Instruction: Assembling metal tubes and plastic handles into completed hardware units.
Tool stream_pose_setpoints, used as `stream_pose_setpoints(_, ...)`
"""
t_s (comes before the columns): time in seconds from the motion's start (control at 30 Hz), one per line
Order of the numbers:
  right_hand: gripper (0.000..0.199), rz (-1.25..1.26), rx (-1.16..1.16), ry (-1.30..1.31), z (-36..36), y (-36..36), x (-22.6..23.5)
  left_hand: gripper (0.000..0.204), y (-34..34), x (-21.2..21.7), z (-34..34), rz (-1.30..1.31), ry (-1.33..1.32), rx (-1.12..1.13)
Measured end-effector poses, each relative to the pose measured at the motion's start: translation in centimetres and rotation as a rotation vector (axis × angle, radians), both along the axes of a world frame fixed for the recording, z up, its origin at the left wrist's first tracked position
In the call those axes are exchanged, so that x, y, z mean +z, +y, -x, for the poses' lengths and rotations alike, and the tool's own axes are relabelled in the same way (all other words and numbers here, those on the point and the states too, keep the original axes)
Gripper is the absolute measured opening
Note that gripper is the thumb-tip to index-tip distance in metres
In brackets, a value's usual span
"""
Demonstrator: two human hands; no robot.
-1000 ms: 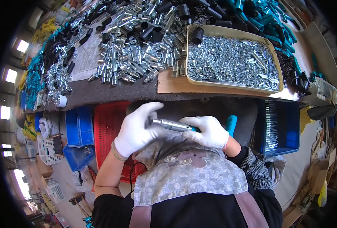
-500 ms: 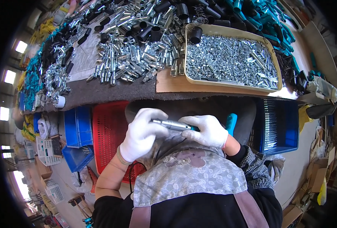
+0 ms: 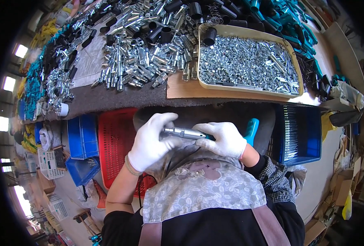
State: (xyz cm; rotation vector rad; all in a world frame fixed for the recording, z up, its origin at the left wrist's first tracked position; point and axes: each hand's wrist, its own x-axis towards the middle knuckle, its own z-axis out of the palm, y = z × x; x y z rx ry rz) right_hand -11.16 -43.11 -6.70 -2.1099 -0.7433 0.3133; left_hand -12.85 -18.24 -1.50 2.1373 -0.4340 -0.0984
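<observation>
Both of my hands wear white gloves and are in front of my apron, below the bench edge. My right hand [image 3: 225, 141] is wrapped round the teal rear part of a silver metal-barrelled tool [image 3: 186, 133], its thumb along the near side. The barrel lies almost level and points left. Around its left end is my left hand [image 3: 153, 139], thumb and fingers spread apart, with the tip between them; I see no firm grip. A teal handle [image 3: 252, 130] sticks up beyond my right wrist; whether it joins the barrel is hidden behind the glove.
A cream tray [image 3: 247, 93] of small metal pieces stands on the bench, beside heaped silver fittings [image 3: 136, 61] and teal handles [image 3: 272, 20]. Below the bench are a red crate [image 3: 118, 143], blue bins [image 3: 82, 137] and a blue crate [image 3: 309, 153] with thin rods.
My left hand's fingers have opened away from the barrel's end, the hand shifting slightly. My right hand keeps its hold, and the tool stays nearly in place.
</observation>
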Motion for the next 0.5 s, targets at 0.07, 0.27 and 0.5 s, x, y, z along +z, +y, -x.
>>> stream_pose_setpoints(0.07, 0.040, 0.027, 0.004, -0.006, 0.0, -0.1, 0.0, 0.031, 0.3, 0.2, -0.3, 0.099, 0.409, 0.012)
stream_pose_setpoints(0.27, 0.040, -0.064, -0.004, 0.019, -0.1, -0.2, 0.0, 0.035, -0.5, -0.1, -0.1, -0.199, -0.477, -0.176)
stream_pose_setpoints(0.5, 0.040, -0.030, 0.013, 0.002, -0.2, -0.4, 0.2, 0.031, 0.3, -0.4, -0.2, -0.137, -0.457, -0.274)
